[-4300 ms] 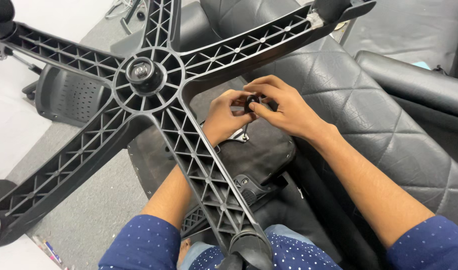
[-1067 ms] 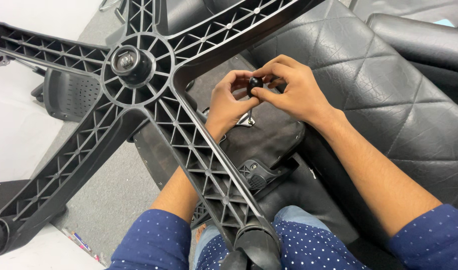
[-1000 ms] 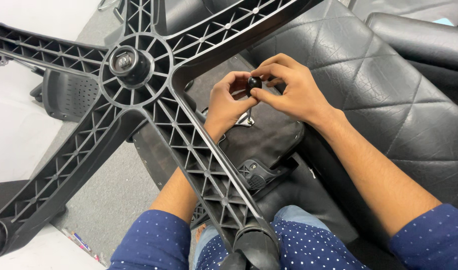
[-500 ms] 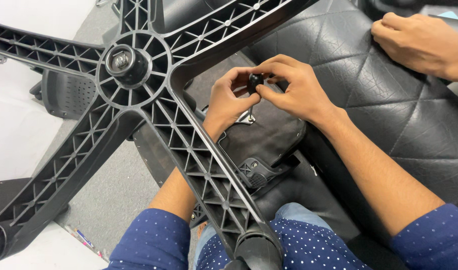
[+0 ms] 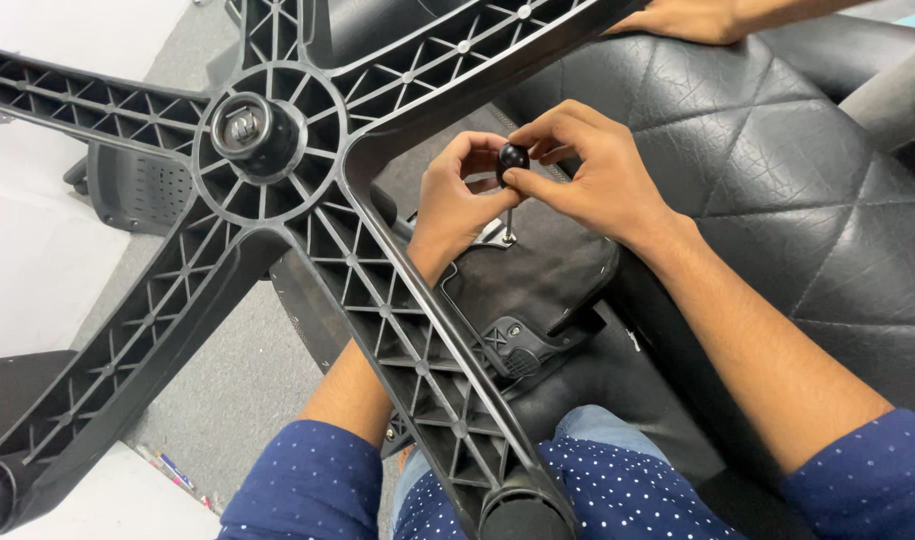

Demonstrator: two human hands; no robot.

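An upturned office chair lies before me, its black five-armed star base (image 5: 267,150) pointing up at me. Behind one arm of the base, my left hand (image 5: 457,205) and my right hand (image 5: 587,175) meet over the black seat mechanism plate (image 5: 537,290). Both pinch a small screwdriver with a round black knob (image 5: 513,157). Its thin shaft (image 5: 508,222) stands upright on a screw at the plate's bracket. My left forearm passes under the base arm.
The quilted black seat cushion (image 5: 777,170) fills the right side. Another person's hand (image 5: 692,18) rests on the chair at the top edge. A grey mesh part (image 5: 137,185) lies on the grey floor at left, with several small items (image 5: 172,470) near my knee.
The other person's hand came in at the top right about half a second ago and has since slid left along the top edge. My hands have stayed on the screwdriver, which now stands a little higher.
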